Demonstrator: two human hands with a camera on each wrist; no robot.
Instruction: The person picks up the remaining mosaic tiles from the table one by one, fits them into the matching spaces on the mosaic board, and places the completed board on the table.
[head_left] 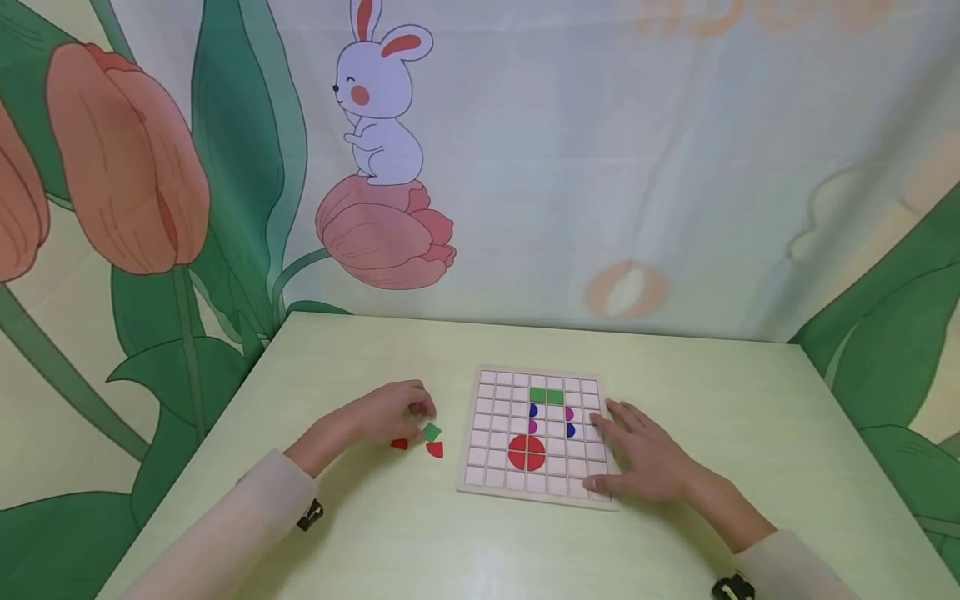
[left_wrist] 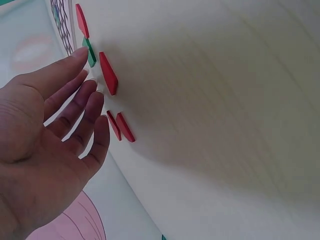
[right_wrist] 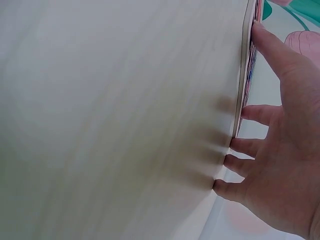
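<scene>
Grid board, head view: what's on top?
Two green pieces, four red quarters forming a circle, two blue and two magenta pieces. The board is hidden where the right grip and those pieces cover it.

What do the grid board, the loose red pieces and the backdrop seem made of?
Grid board: probably wood, matt, going by its pale tan rim.
Loose red pieces: smooth painted wood or plastic; uniform colour and thick, clean edges in the left wrist view leave it open.
Backdrop: likely printed fabric, dull, with soft creases.
</scene>
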